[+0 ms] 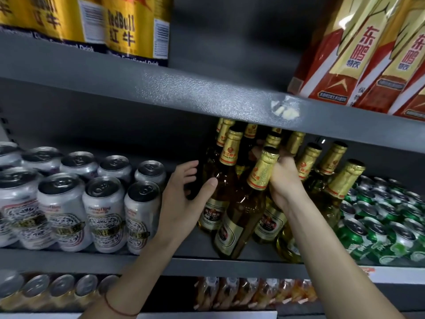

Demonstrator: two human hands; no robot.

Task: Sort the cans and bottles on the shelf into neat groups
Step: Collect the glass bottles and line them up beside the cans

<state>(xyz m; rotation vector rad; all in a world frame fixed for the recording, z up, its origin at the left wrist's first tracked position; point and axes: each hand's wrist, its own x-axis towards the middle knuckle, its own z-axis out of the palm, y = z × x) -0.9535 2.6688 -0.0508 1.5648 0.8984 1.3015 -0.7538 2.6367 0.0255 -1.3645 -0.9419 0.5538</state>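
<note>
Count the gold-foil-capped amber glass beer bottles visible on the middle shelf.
10 gold-foil-capped amber glass beer bottles show, clustered mid-shelf between the silver cans and green cans: four along the front, six behind. More may be hidden under the upper shelf edge.

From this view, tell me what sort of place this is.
Probably a shop's drinks aisle: grey metal shelving stocked in rows with white cans, green cans and gold-foiled beer bottles, many alike.
</note>
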